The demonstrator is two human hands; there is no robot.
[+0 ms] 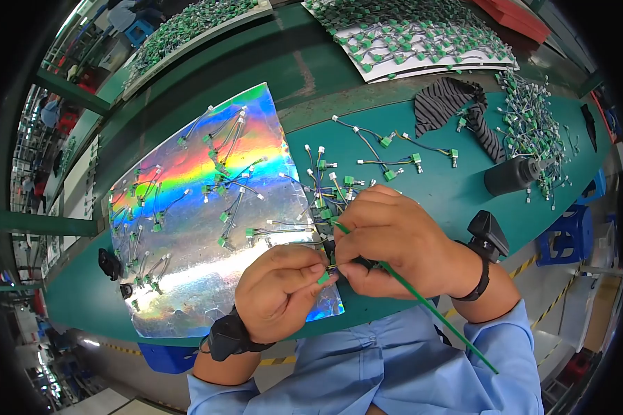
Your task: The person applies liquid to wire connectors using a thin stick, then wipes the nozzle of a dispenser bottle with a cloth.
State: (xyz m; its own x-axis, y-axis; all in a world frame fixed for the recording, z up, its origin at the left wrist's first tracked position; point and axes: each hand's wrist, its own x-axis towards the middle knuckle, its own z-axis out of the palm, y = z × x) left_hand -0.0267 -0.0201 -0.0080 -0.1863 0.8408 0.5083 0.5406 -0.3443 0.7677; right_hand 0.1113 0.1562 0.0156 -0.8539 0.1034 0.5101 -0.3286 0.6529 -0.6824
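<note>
My left hand (278, 289) is closed in a pinch on a small green component (323, 277) with thin wires, low over the front edge of a shiny silver sheet. My right hand (394, 238) meets it there, its fingertips closed near the wires. A long thin green stick (441, 318) runs through the right hand and slants down toward my lap; its working end is partly hidden by the fingers. Just beyond the hands lies a cluster of green wired components (322, 204) with white connectors. More of these lie spread on the silver sheet (187, 259).
A black bottle (509, 176) lies right of my hands on the green table (450, 200). Behind it are a striped cloth (444, 105) and a heap of wired components (529, 124). White boards full of components (422, 41) stand at the back. Blue stools (566, 235) are at the right.
</note>
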